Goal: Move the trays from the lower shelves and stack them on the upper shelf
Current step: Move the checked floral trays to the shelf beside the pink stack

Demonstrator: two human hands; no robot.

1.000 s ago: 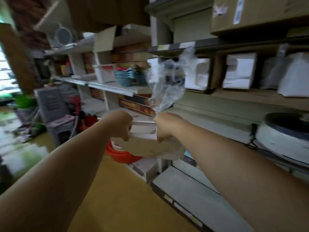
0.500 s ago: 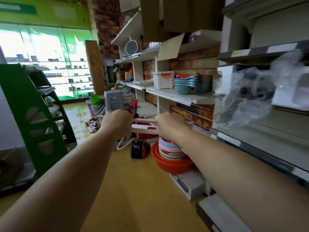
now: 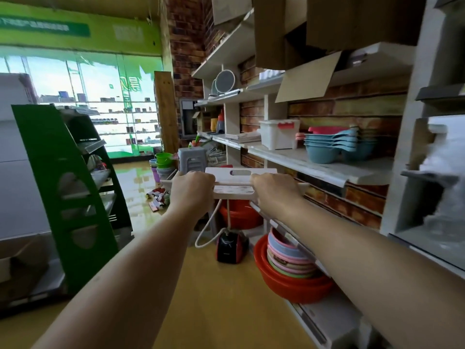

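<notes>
left hand (image 3: 192, 188) grips tray (image 3: 236, 181) left edge | right hand (image 3: 273, 191) grips right edge | tray held level, mid-air, beside shelf (image 3: 314, 165)

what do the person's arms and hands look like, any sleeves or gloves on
Both arms are bare to the frame's edge: no sleeves in view. The left hand and right hand wear no gloves. No watch, rings or bracelets show on either wrist or the visible knuckles.

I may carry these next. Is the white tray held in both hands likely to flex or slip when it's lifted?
The white tray probably stays stiff: it spans level between the left hand and right hand without visible sag. It looks like thin plastic, so likely light. Its smooth surface could be slippery, but the handle slot and raised rim should help the grip.
</notes>
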